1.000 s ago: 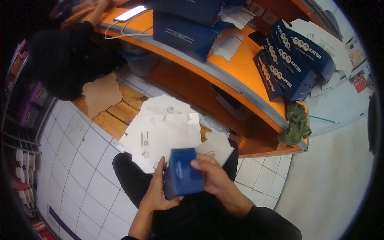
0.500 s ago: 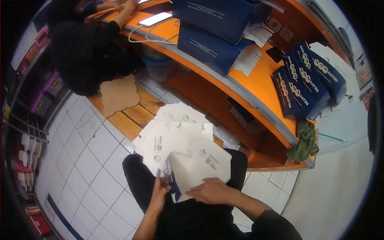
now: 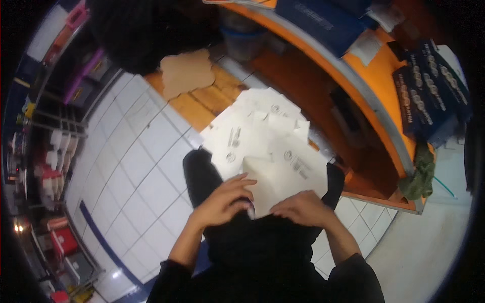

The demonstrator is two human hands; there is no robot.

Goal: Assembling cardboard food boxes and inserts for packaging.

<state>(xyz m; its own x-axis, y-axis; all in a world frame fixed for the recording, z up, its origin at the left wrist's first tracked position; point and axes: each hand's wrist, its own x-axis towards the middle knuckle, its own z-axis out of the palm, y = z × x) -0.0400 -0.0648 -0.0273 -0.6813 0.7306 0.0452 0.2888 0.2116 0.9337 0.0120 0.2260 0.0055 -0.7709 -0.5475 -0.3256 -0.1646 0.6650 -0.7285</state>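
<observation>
A partly folded cardboard box (image 3: 278, 184), white inside and navy outside, rests across my lap. At its left side my left hand (image 3: 227, 202) has its fingers curled round the raised panel, with a bit of navy showing beneath them. My right hand (image 3: 303, 208) grips the near edge, fingers bent over the white card. Beyond the box lies a fanned pile of flat white box blanks (image 3: 237, 134) with small dark printing, partly covered by the box. Motion blurs the view somewhat.
An orange counter (image 3: 386, 86) with a metal edge curves along the right, bearing navy boxes (image 3: 323, 22) and more folded ones (image 3: 429, 91). A green cloth (image 3: 419, 174) hangs at its corner. Brown card (image 3: 187, 73) lies on a wooden bench (image 3: 212, 103) near a person in black.
My view has swung, so the scene sits further right and higher. My left hand has moved up over the box's left panel; my right hand stays at the near edge.
</observation>
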